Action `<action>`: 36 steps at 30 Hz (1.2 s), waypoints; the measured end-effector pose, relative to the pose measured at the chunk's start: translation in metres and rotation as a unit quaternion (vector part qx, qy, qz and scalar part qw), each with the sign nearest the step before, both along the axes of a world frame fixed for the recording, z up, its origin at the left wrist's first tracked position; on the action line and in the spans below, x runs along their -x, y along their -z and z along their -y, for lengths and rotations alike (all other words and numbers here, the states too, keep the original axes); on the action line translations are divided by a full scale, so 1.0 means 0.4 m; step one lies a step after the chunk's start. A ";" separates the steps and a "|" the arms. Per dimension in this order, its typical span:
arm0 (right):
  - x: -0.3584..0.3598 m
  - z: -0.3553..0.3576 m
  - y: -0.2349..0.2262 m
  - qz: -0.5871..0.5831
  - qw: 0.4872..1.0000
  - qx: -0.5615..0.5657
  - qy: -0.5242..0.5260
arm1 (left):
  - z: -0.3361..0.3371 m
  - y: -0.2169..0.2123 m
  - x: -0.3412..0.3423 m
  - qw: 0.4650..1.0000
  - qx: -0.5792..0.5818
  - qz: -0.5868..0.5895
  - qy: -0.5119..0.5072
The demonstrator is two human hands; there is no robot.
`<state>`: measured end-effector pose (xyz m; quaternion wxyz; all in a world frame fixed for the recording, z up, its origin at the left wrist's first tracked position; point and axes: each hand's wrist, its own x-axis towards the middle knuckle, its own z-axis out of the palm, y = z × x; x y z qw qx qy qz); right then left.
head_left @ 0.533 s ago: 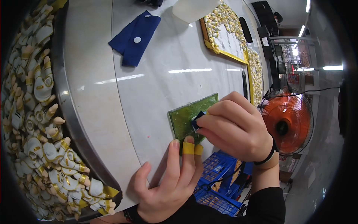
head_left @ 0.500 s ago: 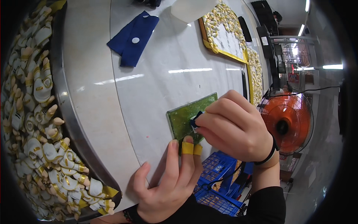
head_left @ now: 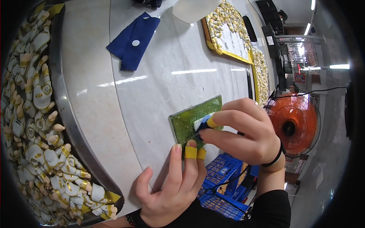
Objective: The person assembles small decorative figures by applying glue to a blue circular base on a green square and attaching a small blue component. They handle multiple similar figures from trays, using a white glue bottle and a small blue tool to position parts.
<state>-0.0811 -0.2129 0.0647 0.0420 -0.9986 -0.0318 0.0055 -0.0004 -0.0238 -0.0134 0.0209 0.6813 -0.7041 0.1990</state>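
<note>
On the table lies a green rectangular slab, tilted in view and speckled with pale spots. The outstretched fingertips of my left hand rest along its near edge, with yellow tape round two of the fingers. Over the slab's right part, my right hand pinches a small blue-and-white piece between thumb and fingers. The piece is against or just above the slab; I cannot tell which. Yellow tape also shows on one right fingertip. My fingers cover part of the piece.
Small white-and-gold figure pieces fill a metal-rimmed tray on the left. Blue cloth strips and a whitish container lie farther back. Beyond stands a yellow-edged tray of small pieces. Blue crates and an orange fan are at right.
My right hand has shifted slightly right and its fingers have opened out a little. The pinched piece has turned and shows more white. My left hand and the slab stay nearly still.
</note>
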 end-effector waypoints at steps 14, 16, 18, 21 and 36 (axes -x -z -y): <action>0.005 0.002 -0.040 0.028 0.959 -0.202 0.197 | 0.002 0.011 0.061 0.984 0.024 -0.141 -0.105; 0.013 0.002 -0.044 0.002 0.926 -0.292 0.238 | 0.003 0.006 0.056 0.986 0.023 -0.128 -0.100; 0.028 0.009 -0.034 -0.007 0.884 -0.384 0.266 | 0.004 -0.001 0.040 0.994 0.018 -0.084 -0.074; 0.051 0.010 -0.019 0.002 0.829 -0.445 0.339 | 0.002 -0.007 -0.001 1.000 0.009 0.004 -0.015; 0.038 0.013 0.017 -0.008 0.947 -0.257 0.193 | 0.013 0.038 0.103 0.948 0.084 -0.267 -0.153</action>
